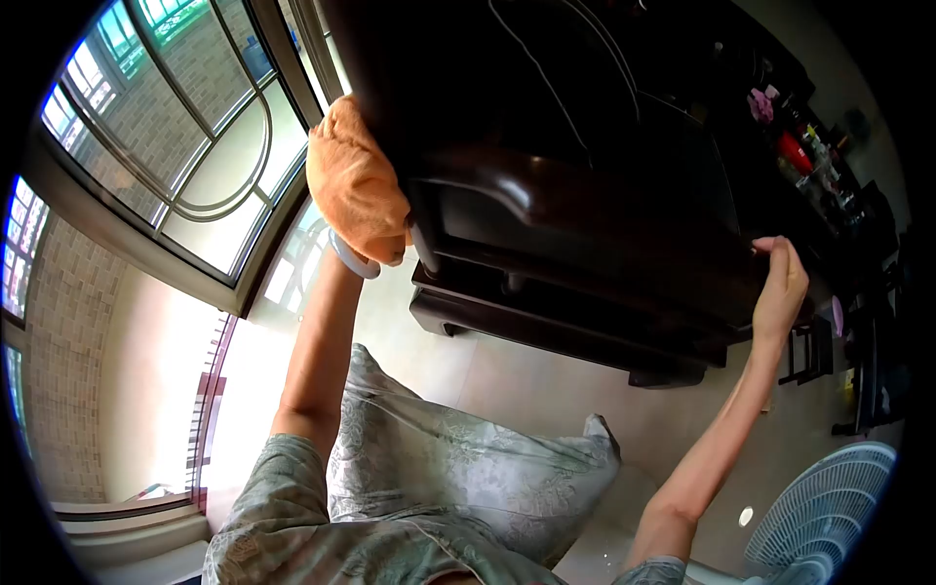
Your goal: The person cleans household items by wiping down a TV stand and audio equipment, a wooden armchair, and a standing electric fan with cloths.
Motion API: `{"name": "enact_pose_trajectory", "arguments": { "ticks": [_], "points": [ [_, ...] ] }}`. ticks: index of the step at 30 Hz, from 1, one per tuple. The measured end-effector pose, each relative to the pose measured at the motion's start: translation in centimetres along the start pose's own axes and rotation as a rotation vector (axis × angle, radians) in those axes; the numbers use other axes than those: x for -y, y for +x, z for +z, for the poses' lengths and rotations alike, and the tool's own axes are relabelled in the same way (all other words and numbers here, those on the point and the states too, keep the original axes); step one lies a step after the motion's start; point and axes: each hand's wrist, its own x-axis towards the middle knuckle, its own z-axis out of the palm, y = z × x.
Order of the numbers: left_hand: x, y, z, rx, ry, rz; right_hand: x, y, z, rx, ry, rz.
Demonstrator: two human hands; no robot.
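Note:
An orange cloth (pixel 356 180) covers most of my left hand (pixel 392 255), leaving only a bit of it showing below the cloth. The cloth bears against the left end of a large, glossy piece of dark wooden furniture (pixel 585 219), which has a rounded rail and short feet. A pale bangle (pixel 353 255) circles my left wrist. At the furniture's right end, my right hand (pixel 782 283) has its fingers bent and pressed together at the edge. Their tips are partly hidden against the dark wood.
Glass window panels (pixel 185 117) in metal frames stand close on the left. A white fan (pixel 824 507) is at the lower right. Thin cables (pixel 546 73) run across the dark furniture. Several small items, one a red object (pixel 795 153), sit at the far right.

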Motion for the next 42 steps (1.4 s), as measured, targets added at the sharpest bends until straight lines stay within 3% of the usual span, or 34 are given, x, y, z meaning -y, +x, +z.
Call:
{"name": "enact_pose_trajectory", "arguments": {
  "ticks": [9, 14, 17, 20, 24, 26, 27, 28, 29, 31, 33, 36, 37, 38, 39, 41, 42],
  "points": [
    [-3.1, 2.8, 0.5, 0.146, 0.123, -0.044, 1.5, 0.0, 1.1, -0.023, -0.053, 0.147],
    [-0.2, 3.1, -0.7, 0.232, -0.109, -0.363, 0.6, 1.1, 3.6, -0.063, -0.087, -0.017],
    [3.4, 2.1, -1.2, 0.218, -0.119, -0.372, -0.3, 1.9, 4.7, -0.072, -0.077, -0.048],
    [5.3, 0.1, -1.1, 0.215, -0.039, -0.348, -1.2, 1.9, 5.7, -0.043, -0.100, -0.038],
    [0.3, 2.0, 1.0, 0.493, 0.476, -0.282, -0.9, 4.3, 5.9, 0.126, -0.268, 0.051],
    [-4.2, 2.9, -1.6, 0.576, 0.278, -0.466, 0.9, 3.5, 4.9, 0.142, -0.309, 0.050],
    [-6.2, 2.7, -3.4, 0.576, -0.080, -0.659, 2.0, 2.7, 4.5, 0.147, -0.367, 0.058],
    [-10.1, 5.6, -2.9, 0.279, -0.650, -1.050, 2.8, 2.5, 4.3, 0.180, -0.410, 0.060],
    [-13.7, 9.0, -2.9, 0.415, -0.438, -0.841, 3.7, 2.4, 3.9, 0.269, -0.462, 0.149],
    [-17.9, 14.8, -3.9, 0.516, -0.110, -0.640, 5.3, 1.6, 3.8, 0.326, -0.592, 0.170],
    [-19.2, 20.4, -4.8, 0.486, -0.040, -0.633, 7.6, 1.8, 3.2, 0.417, -0.547, 0.291],
    [-20.0, 25.5, -4.3, 0.457, 0.165, -0.404, 10.3, -0.7, 2.5, 0.558, -0.406, 0.368],
    [-20.8, 26.8, -3.4, 0.479, -0.069, -0.585, 8.8, -4.3, 3.1, 0.556, -0.276, 0.268],
    [-21.5, 28.1, -2.6, 0.467, -0.283, -0.777, 10.4, -5.7, 3.3, 0.622, 0.102, 0.642],
    [-23.7, 29.8, -1.4, 0.436, -0.777, -1.159, 12.4, -7.1, 3.3, 0.636, 0.192, 0.603],
    [-20.9, 29.0, 1.9, 0.524, 0.215, -0.196, 19.3, -6.5, 2.2, 0.742, 0.281, 0.710],
    [-20.9, 29.8, 2.7, 0.626, 0.302, -0.303, 21.7, -6.4, 1.9, 0.775, 0.321, 0.715]
  ]
}}
